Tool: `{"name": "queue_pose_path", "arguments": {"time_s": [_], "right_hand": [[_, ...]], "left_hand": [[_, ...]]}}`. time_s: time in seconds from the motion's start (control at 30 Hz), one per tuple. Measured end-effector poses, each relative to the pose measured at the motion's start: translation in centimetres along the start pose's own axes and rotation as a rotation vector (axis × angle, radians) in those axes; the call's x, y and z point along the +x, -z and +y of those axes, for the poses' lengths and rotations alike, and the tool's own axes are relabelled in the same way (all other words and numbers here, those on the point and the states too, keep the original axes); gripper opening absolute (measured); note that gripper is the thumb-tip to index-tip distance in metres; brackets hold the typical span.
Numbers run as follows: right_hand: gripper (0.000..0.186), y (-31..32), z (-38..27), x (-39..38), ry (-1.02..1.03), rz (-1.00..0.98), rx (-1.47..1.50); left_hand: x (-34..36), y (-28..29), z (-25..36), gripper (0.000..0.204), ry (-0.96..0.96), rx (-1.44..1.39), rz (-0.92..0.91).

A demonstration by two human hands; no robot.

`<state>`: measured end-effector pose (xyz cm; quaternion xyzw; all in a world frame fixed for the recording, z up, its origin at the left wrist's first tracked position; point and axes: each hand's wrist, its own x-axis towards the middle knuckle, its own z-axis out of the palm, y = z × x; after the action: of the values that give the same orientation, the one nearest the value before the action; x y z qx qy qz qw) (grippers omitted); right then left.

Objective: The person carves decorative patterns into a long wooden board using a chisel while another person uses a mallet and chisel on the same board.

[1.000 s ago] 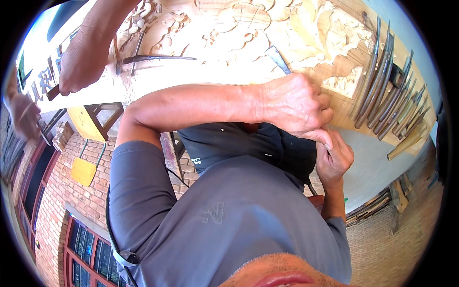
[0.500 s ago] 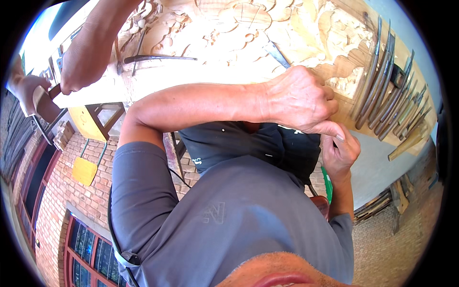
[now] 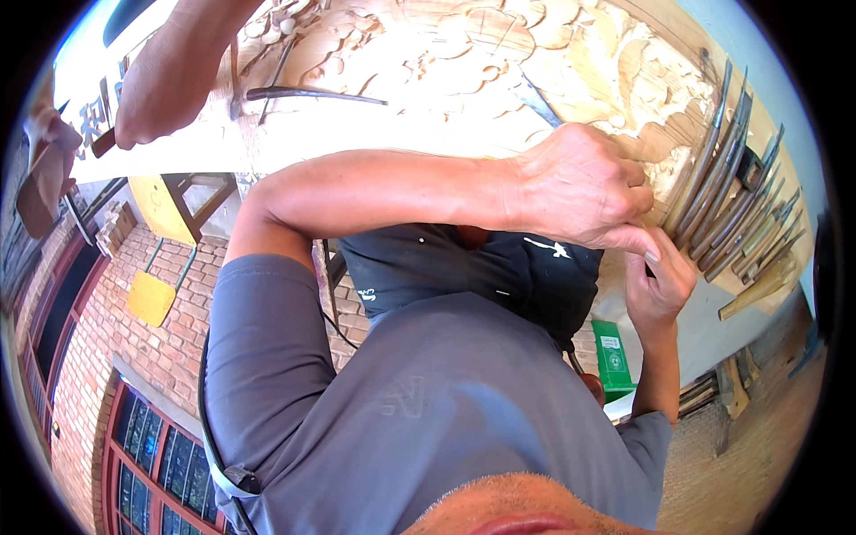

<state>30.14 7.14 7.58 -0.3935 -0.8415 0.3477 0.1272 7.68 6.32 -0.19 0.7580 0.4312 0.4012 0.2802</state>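
Note:
My left arm reaches across my front, and my left hand (image 3: 584, 183) is closed in a loose fist by the near right part of a carved wooden panel (image 3: 428, 67). Its thumb meets the fingertips of my right hand (image 3: 662, 283), whose fingers are curled in a pinch. Anything between the two hands is too small or hidden to make out. Just beyond my left hand lies a narrow metal blade (image 3: 539, 100) on the panel, its near end out of sight behind the hand. To the right of both hands, several carving chisels (image 3: 713, 178) lie in a row.
Another person's forearm (image 3: 183, 67) hangs over the far left, with a hand (image 3: 55, 143) beside a wooden block (image 3: 40, 192). A dark slim tool (image 3: 312, 94) rests on the panel. Below stand a yellow chair (image 3: 152, 299) and a green bin (image 3: 613, 357).
My hands stay pressed together and appear slightly farther right as the whole view shifts. More of the green bin shows. The other person's hand and block have changed angle.

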Motion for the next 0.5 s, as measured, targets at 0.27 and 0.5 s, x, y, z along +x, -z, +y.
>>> {"name": "queue_pose_path", "arguments": {"time_s": [0.27,0.5], "right_hand": [[0.027,0.4,1.0,0.5,0.056,0.005,-0.037],[0.029,1.0,1.3,2.2,0.062,-0.048,0.030]], "left_hand": [[0.2,0.1,0.2,0.059,0.040,-0.019,0.029],[0.3,0.3,0.1,0.060,0.084,0.014,0.033]]}}
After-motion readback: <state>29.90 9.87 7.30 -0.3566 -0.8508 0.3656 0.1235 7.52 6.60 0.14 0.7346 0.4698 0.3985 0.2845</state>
